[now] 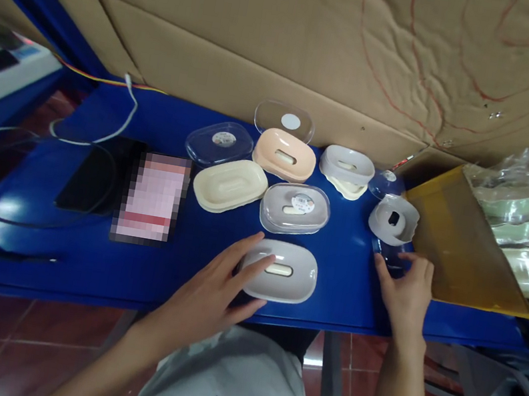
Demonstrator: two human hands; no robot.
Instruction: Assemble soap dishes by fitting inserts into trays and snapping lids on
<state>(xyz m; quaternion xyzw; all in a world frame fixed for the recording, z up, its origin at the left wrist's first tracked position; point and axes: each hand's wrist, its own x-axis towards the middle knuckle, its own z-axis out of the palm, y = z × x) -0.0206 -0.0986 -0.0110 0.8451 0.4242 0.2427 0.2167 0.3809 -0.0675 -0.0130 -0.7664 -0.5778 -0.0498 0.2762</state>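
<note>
On the blue table, near its front edge, lies a pale grey oval soap dish with a cream piece under its slot. My left hand grips its left end, fingertips on the rim and top. On the right, my right hand pinches a clear lid beside a grey dish. A grey dish under a clear lid sits behind the front one. Further back are a cream tray, a peach dish, a grey dish on a cream base and clear lids.
A cardboard box of wrapped dishes stands at the right. A phone with a blurred screen, a black flat object and cables lie at the left. Cardboard sheeting rises behind the table.
</note>
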